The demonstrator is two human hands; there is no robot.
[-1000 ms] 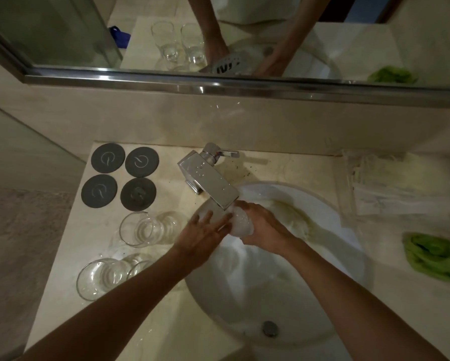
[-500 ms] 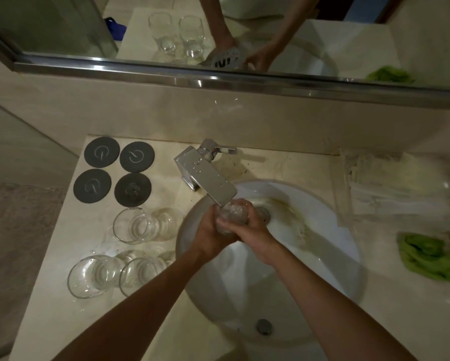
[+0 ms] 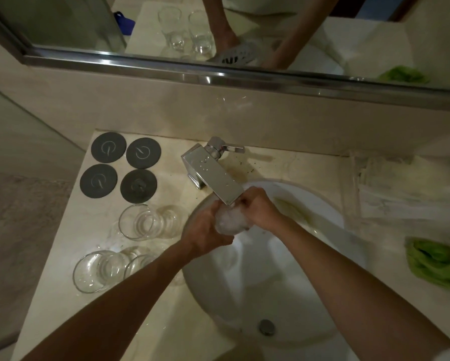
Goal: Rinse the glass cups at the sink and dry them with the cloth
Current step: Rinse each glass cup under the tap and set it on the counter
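While the sink (image 3: 320, 204) takes up most of the middle of the view, set into a pale worktop (image 3: 70, 254), the risks sit higher up, under the faucet (image 3: 213, 178). Its square metal spout hangs right over the two hands, and the glass cup (image 3: 229, 221) is held just below the spout's end; I judge that lifting or turning the cup carelessly could knock its rim against the metal and chip it. Wet glass is also slippery, so a loose grip could let it drop into the hard basin.

On the worktop to the left lie three more glass cups (image 3: 143, 221) on their sides, close to the basin edge and to the left forearm; a sweep of that arm could, I think, roll one off or into the sink. Beyond them are four dark coasters (image 3: 123, 166). The green cloth (image 3: 437, 264) lies well apart at the far right, so a dripping cup must be carried across the basin to reach it.

Both hands grasp the cup: the left hand (image 3: 205, 238) wraps its lower part, the right hand (image 3: 257, 207) closes over the upper end. The cup's long axis seems to run up and away toward the spout, tilted, but which end is the mouth I cannot tell.
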